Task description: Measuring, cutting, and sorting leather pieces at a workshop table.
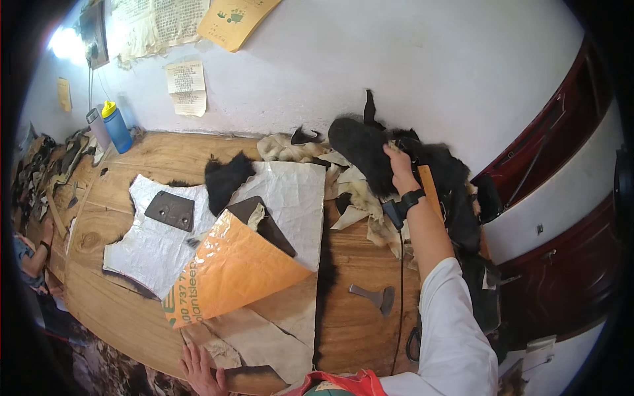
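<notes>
My right hand [400,167] reaches to the back right and grips the edge of a black fur piece [364,151] in a heap of black and cream fur scraps. A dark wrist strap is on that arm. My left hand [203,369] lies spread at the front edge, beside a brown sheet [277,317]. Above it an orange printed plastic sheet [247,272] is folded over a white-backed pattern [292,198]. To the left, a dark metal plate [171,211] rests on a white-backed fur piece [153,252]. A crescent-bladed tool [376,298] lies on the wooden table [356,252].
A black cable [401,297] runs down the table past scissor handles [413,344]. A wooden ruler [430,190] leans among the furs. A blue bottle [116,128] and a grey flask [98,128] stand at the back left. Another person's arm [39,255] is at far left.
</notes>
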A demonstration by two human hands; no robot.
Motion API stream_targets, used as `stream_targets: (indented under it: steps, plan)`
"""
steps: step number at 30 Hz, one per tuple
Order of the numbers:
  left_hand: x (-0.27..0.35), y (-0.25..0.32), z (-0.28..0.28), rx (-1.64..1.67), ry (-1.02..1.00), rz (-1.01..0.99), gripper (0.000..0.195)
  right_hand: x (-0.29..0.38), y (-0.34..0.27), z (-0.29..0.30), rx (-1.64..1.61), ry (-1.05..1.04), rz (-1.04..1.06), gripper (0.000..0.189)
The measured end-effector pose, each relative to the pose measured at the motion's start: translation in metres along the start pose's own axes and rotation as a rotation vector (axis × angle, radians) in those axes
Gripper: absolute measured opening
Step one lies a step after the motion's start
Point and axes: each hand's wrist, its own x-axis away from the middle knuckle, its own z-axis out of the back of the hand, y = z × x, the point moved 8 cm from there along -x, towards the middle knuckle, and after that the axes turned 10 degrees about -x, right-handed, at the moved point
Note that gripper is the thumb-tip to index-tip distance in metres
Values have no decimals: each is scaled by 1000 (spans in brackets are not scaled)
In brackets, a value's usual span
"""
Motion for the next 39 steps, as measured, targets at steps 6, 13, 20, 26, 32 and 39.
stream_targets:
  steps: [6,13,20,26,32,39]
  plan:
    - [-5,3,-5,-1,1,-36,64,19,-87,25,221,88,232,34]
    - [5,0,-8,7,-14,-31,64,91,-156,11,-366,-237,270,52]
    - [7,-4,-9,-31,-36,23,67,214,-107,51,-252,-477,36,42]
    - [-3,4,-4,-40,-31,28,60,347,-83,46,269,-447,-158,24]
    - [-3,7,-4,-46,21,-8,57,460,-61,31,729,-1135,-417,40]
    - [1,5,-4,-46,42,-5,57,450,-37,71,816,-603,-159,30]
